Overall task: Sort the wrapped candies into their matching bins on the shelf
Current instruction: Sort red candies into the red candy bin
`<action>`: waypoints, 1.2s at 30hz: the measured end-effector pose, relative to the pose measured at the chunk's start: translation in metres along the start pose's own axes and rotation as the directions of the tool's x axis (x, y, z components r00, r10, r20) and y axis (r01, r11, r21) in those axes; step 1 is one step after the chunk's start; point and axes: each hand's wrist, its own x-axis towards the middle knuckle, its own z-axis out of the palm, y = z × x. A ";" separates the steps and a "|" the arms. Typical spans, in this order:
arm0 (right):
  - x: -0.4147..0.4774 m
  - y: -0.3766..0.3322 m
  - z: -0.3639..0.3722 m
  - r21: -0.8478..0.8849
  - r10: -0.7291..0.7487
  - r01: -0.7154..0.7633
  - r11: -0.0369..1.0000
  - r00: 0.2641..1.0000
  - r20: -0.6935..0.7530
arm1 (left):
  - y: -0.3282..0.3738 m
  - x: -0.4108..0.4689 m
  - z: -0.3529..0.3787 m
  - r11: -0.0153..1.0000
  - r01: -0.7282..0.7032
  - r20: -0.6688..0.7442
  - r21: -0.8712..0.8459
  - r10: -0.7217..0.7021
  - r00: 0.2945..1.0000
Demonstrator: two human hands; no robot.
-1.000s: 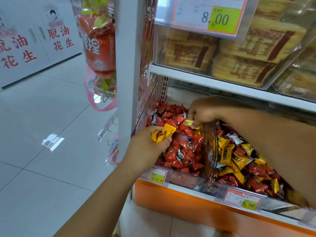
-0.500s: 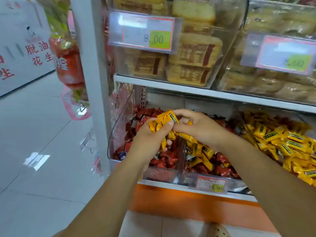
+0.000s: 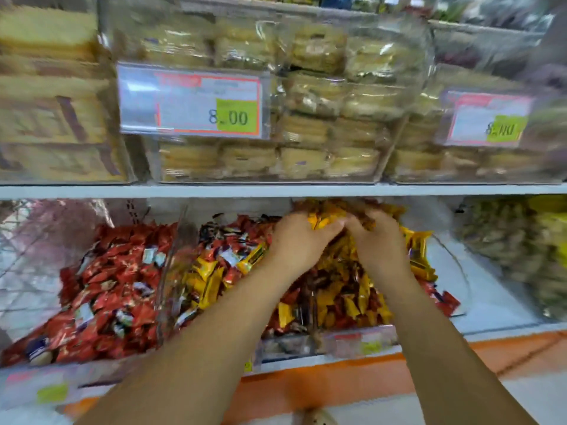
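Your left hand (image 3: 302,237) and your right hand (image 3: 379,242) are close together, side by side, with the fingers curled. They hold a bunch of yellow candies (image 3: 322,220) between them. The picture is blurry there, so you cannot tell how many candies are in the bunch. They point every which way, so the bunch has no long side to line up.

Your hands are far back on the shelf (image 3: 491,302), just under the upper shelf board (image 3: 276,191). The bin you want is the yellow bin (image 3: 356,296), and it lies right below your hands and runs toward you, to the front edge of the shelf. It holds mostly yellow wrappers, with some red ones near the front edge.

Your right hand is right over this bin. Your left hand is nearer its left side, where the middle bin (image 3: 227,265) begins. That bin is a mix of red and yellow. The red bin (image 3: 107,289) is farther left, past a clear wall (image 3: 170,271).

So the next move looks like a plain drop, straight down. Watch the left hand: a candy that slips out on that side could fall into the middle bin.
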 end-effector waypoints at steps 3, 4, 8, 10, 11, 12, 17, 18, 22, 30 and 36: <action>0.037 0.025 -0.005 -0.218 -0.135 0.120 0.969 0.989 -0.057 | 0.003 0.039 0.028 0.993 -0.017 0.029 0.117 0.013 0.999; 0.047 0.036 -0.002 -0.324 -0.140 0.121 0.938 0.989 -0.036 | 0.003 0.048 0.034 0.986 -0.048 0.032 0.158 0.043 0.999; 0.062 0.066 0.009 -0.696 -0.119 0.110 0.710 0.992 0.036 | -0.003 0.079 0.054 0.868 -0.212 0.172 0.450 0.148 0.974; 0.063 0.069 0.011 -0.753 -0.075 0.109 0.649 0.994 0.079 | -0.005 0.086 0.056 0.804 -0.261 0.241 0.534 0.152 0.959; 0.065 0.069 0.011 -0.751 -0.056 0.114 0.651 0.993 0.103 | -0.006 0.088 0.056 0.778 -0.266 0.261 0.569 0.136 0.956; 0.068 0.069 0.010 -0.741 -0.027 0.113 0.662 0.992 0.126 | -0.008 0.089 0.057 0.755 -0.270 0.275 0.598 0.123 0.954; 0.071 0.067 0.000 -0.715 0.020 0.103 0.692 0.987 0.162 | 0.013 0.072 0.033 0.924 -0.146 0.410 0.353 -0.013 0.912; 0.069 0.061 -0.004 -0.721 0.015 0.097 0.687 0.989 0.148 | 0.019 0.065 0.024 0.962 -0.057 0.427 0.266 -0.064 0.902; 0.048 0.025 -0.015 -0.586 -0.007 0.078 0.807 0.992 0.123 | 0.016 0.014 -0.031 0.943 -0.002 0.321 0.334 -0.112 0.940; -0.033 -0.056 0.026 -0.254 -0.141 0.236 0.938 0.929 0.342 | -0.089 -0.110 -0.157 0.941 0.055 -0.064 0.335 -0.036 0.997; -0.070 -0.110 0.098 -0.047 -0.261 0.334 0.942 0.810 0.526 | -0.153 -0.156 -0.191 0.914 0.146 -0.150 0.378 -0.096 0.984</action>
